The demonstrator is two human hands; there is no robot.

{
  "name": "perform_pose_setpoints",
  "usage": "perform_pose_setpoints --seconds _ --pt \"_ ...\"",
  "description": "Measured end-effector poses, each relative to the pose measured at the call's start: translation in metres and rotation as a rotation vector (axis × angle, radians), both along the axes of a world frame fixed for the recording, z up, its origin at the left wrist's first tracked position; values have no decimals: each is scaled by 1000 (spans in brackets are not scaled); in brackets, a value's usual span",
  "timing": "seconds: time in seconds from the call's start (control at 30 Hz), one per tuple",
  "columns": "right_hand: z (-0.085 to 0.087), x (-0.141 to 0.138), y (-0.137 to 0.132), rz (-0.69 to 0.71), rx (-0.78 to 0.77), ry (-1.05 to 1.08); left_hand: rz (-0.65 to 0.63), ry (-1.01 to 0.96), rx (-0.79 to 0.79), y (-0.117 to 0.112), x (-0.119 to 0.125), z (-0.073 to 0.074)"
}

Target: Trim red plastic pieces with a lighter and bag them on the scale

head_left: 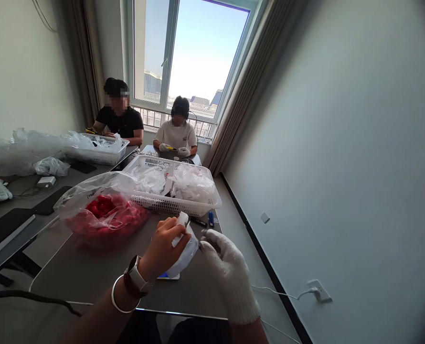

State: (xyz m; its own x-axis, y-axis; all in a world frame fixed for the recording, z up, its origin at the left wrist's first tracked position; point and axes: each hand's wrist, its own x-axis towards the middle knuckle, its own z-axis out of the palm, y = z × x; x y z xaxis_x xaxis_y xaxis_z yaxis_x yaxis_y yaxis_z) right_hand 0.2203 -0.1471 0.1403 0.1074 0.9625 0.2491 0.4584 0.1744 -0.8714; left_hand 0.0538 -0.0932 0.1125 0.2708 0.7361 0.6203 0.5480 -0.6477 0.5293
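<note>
My left hand (167, 246), bare, with a watch and a bangle at the wrist, grips a translucent white plastic bag (184, 258) near its top. The bag hangs above the near part of the dark table (105, 274). My right hand (227, 263), in a white knit glove, has thumb and fingers drawn together at the bag's right edge. Something small and dark shows at those fingertips, too small to name. Partly hidden under the bag lies a flat object with a blue and white edge (173, 276).
Beyond my hands stands a white plastic basket (187, 206) of crumpled plastic bags. Left of it, a large clear bag (87, 188) holds red items (107, 208). A blue marker (211, 219) lies before the basket. Two co-workers sit by the window. A wall rises at right.
</note>
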Motion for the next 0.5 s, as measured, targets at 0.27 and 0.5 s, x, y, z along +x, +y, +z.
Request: perform_pose_setpoints --seconds 0.27,0.5 --pt "11 -5 1 121 -89 -41 -221 126 2 -12 3 -8" --pt "18 -15 10 41 -84 66 -331 -183 -163 -15 -6 -31"
